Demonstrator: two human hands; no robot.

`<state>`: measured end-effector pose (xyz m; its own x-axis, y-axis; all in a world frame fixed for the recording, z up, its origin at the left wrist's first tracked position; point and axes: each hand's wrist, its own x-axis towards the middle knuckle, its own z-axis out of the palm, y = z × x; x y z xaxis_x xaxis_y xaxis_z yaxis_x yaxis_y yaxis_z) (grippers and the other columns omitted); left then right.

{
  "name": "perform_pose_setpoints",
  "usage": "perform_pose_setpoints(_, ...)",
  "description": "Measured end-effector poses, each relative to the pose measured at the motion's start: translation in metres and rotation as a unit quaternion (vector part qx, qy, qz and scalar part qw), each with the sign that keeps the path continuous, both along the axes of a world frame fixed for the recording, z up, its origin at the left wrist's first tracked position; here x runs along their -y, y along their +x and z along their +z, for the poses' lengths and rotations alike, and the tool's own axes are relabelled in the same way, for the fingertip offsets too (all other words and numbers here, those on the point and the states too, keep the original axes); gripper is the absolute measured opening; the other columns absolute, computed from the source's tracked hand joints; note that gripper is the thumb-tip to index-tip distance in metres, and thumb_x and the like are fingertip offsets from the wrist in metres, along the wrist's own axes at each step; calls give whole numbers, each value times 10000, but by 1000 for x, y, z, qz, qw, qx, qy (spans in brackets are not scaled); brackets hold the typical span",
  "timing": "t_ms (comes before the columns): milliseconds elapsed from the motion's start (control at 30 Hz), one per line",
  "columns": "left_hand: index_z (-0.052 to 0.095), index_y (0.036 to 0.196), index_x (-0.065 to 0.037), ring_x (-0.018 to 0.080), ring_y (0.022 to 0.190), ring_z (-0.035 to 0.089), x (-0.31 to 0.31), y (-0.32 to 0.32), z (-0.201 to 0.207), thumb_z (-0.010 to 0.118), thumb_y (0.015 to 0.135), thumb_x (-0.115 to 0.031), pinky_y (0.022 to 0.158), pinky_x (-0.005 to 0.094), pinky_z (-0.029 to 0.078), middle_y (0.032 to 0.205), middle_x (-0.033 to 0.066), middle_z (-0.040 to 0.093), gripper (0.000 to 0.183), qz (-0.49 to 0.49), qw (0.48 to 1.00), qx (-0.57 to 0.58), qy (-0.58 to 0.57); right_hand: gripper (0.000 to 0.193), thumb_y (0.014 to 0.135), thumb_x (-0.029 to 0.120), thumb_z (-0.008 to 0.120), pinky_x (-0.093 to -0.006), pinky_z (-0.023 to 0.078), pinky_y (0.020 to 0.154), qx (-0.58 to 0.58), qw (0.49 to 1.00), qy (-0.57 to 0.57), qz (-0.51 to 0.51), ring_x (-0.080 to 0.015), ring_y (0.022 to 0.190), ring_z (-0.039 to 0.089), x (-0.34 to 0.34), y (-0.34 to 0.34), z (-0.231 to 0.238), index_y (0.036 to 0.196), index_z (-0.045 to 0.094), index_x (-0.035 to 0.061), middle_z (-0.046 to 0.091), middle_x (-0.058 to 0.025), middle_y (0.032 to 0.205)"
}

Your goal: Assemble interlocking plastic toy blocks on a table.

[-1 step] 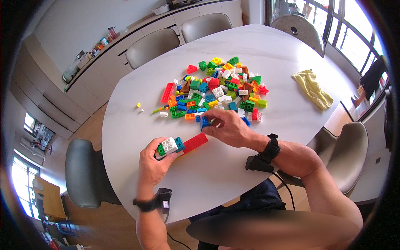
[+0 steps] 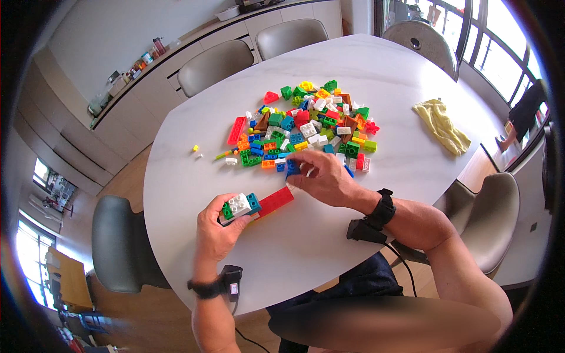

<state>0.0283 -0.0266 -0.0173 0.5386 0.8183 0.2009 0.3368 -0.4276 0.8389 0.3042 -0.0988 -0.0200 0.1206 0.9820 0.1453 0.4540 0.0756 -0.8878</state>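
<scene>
Near the front of the table, my left hand is closed around an assembly of toy building bricks. Its top carries a white brick between green and teal ones, and a long red brick sticks out to the right. My right hand pinches a blue brick between thumb and fingers, just beyond the red brick's far end and apart from it. Fingers partly cover the blue brick, so its full shape is hidden. Right behind it spreads a pile of mixed bricks.
A flat red brick lies at the pile's left edge, and a small yellow piece sits farther left. A yellow cloth rests at the table's right. Chairs surround the white table. Another person is at the far right.
My right hand has shifted and turned the blue brick slightly, so more of it shows. The left hand and its assembly have stayed in place.
</scene>
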Motion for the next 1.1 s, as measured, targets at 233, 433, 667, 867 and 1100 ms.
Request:
perform_pose_setpoints(233,689,1159,-22,119,938,691,2,2,4,868,829,-148,867,297,553,1003,41,750,396,13,1000,-21,-4,414,908,131,721,-462,521,999,129,944,283,-111,-360,1204,625,-10,12,-16,1284,638,-23,653,-226,1284)
perform_pose_setpoints(433,680,1197,-28,128,974,688,8,6,4,879,824,-160,895,300,549,1038,57,745,444,-2,1000,-2,-26,533,835,142,826,-450,558,968,88,969,197,122,-369,1128,664,3,-7,-19,1308,630,-6,671,-208,1247)
perform_pose_setpoints(667,564,1371,-69,225,1072,684,18,23,-4,905,789,-115,949,349,555,1180,127,688,676,-37,999,11,13,649,828,232,883,-456,536,1023,81,971,152,168,-352,1208,647,9,-22,-12,1375,601,29,636,-196,1323)
perform_pose_setpoints(867,580,1337,-64,229,1116,657,18,23,-5,903,787,-110,1001,360,525,1182,114,677,639,-70,997,-13,4,601,828,242,884,-453,546,988,80,970,113,202,-358,1161,666,11,-20,-13,1326,633,20,677,-197,1225)
perform_pose_setpoints(1100,684,1142,-35,120,903,682,21,25,2,893,826,-157,833,303,568,970,69,753,398,-93,994,-19,-57,439,840,226,846,-456,566,851,57,968,154,189,-367,965,707,12,-25,-17,1174,673,-1,699,-181,1033)
